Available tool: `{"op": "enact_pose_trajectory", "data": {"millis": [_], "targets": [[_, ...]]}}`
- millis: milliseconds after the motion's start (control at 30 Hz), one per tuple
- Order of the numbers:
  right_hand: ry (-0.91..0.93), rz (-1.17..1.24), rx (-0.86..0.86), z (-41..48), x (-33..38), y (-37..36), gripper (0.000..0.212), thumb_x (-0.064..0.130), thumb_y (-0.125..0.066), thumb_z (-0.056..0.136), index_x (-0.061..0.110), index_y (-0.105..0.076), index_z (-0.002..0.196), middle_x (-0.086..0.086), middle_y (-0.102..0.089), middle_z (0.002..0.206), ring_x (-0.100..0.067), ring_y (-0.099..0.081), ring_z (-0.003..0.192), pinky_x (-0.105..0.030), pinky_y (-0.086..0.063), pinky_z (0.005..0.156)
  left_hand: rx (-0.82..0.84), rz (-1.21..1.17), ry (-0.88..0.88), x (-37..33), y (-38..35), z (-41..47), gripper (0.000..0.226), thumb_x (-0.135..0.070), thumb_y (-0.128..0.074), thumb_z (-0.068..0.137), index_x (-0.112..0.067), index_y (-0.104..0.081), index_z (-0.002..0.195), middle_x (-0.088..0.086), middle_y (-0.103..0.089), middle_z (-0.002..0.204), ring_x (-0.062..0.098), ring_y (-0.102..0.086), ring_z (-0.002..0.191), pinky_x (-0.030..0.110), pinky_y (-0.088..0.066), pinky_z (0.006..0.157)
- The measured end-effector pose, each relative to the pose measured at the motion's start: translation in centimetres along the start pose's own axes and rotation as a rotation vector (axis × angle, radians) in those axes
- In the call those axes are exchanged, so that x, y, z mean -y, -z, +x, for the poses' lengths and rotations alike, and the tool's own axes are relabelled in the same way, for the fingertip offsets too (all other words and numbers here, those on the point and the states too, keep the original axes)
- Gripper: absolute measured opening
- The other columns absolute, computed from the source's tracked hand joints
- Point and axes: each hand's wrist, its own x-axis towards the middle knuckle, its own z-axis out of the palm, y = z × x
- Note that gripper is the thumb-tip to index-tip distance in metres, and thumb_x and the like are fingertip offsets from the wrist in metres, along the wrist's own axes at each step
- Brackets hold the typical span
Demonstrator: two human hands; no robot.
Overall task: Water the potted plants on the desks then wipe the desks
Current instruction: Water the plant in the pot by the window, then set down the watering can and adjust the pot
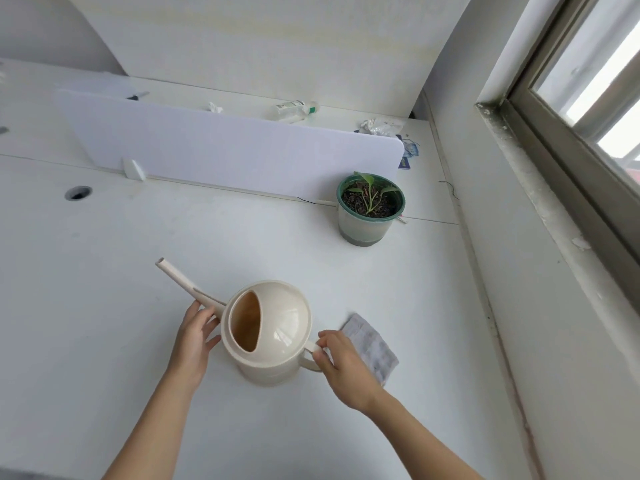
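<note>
Watering can (266,334) | handle in right hand (343,368) grip | left hand (194,341) beside spout

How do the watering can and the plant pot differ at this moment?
The cream watering can stands near the person; the green-rimmed plant pot stands farther off, by the divider. The right hand grips the can's handle and the left hand touches its spout base; the pot is untouched. Both stand upright on the white desk.

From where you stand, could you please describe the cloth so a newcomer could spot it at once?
Start at the white desk beside the window. The cloth lies flat right of the cream watering can, partly behind the right hand. It alone is grey checked fabric.
</note>
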Motion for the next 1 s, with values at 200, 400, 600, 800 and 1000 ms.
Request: {"op": "enact_pose_trajectory", "data": {"millis": [200, 400, 600, 800, 1000], "targets": [[-0.037, 0.054, -0.032, 0.7, -1.3, 2.6, 0.033, 0.032, -0.043, 0.094, 0.017, -0.048, 0.123, 0.006, -0.043, 0.134, -0.008, -0.036, 0.127, -0.014, -0.025, 0.097, -0.223, 0.449, -0.112, -3.9, -1.5, -1.8, 0.051, -0.027, -0.046, 0.093, -0.004, -0.037, 0.137, 0.018, -0.041, 0.140, 0.033, -0.037, 0.130, 0.044, -0.031, 0.104], [-0.172, 0.203, -0.323, 4.4, -3.1, 9.6, 0.036, 0.027, -0.046, 0.094, 0.013, -0.048, 0.127, -0.003, -0.048, 0.135, -0.015, -0.046, 0.118, -0.022, -0.035, 0.095, 0.101, 0.516, -0.274, -10.4, -9.7, -1.9, 0.055, -0.026, -0.048, 0.093, -0.020, -0.029, 0.145, -0.002, -0.031, 0.151, 0.012, -0.029, 0.139, 0.025, -0.023, 0.107], [-0.244, 0.343, -0.538, 9.4, -4.3, 15.2, 0.036, 0.021, -0.044, 0.094, 0.009, -0.047, 0.128, -0.008, -0.050, 0.134, -0.019, -0.047, 0.120, -0.020, -0.031, 0.087, 0.346, 0.450, -0.205, -10.7, -19.5, 4.6, 0.049, -0.030, -0.039, 0.097, -0.017, -0.031, 0.144, 0.000, -0.032, 0.152, 0.015, -0.030, 0.139, 0.039, -0.024, 0.115], [-0.287, 0.497, -0.557, 14.3, -5.7, 17.4, 0.042, 0.018, -0.039, 0.096, 0.012, -0.036, 0.137, -0.002, -0.040, 0.144, -0.015, -0.040, 0.129, -0.019, -0.029, 0.093, 0.455, 0.538, -0.198, -9.3, -25.4, 11.0, 0.060, -0.040, -0.029, 0.098, -0.019, -0.004, 0.149, -0.005, 0.000, 0.159, 0.010, -0.001, 0.146, 0.033, -0.005, 0.118], [-0.202, 0.670, -0.591, 18.3, -5.7, 16.9, 0.044, 0.010, -0.036, 0.096, 0.015, -0.032, 0.140, 0.005, -0.041, 0.138, -0.003, -0.036, 0.121, -0.013, -0.027, 0.095, 0.460, 0.410, -0.108, -8.1, -27.5, 14.7, 0.066, -0.052, -0.029, 0.093, -0.026, -0.008, 0.149, -0.006, -0.010, 0.158, 0.012, -0.013, 0.145, 0.041, -0.011, 0.119]]}}
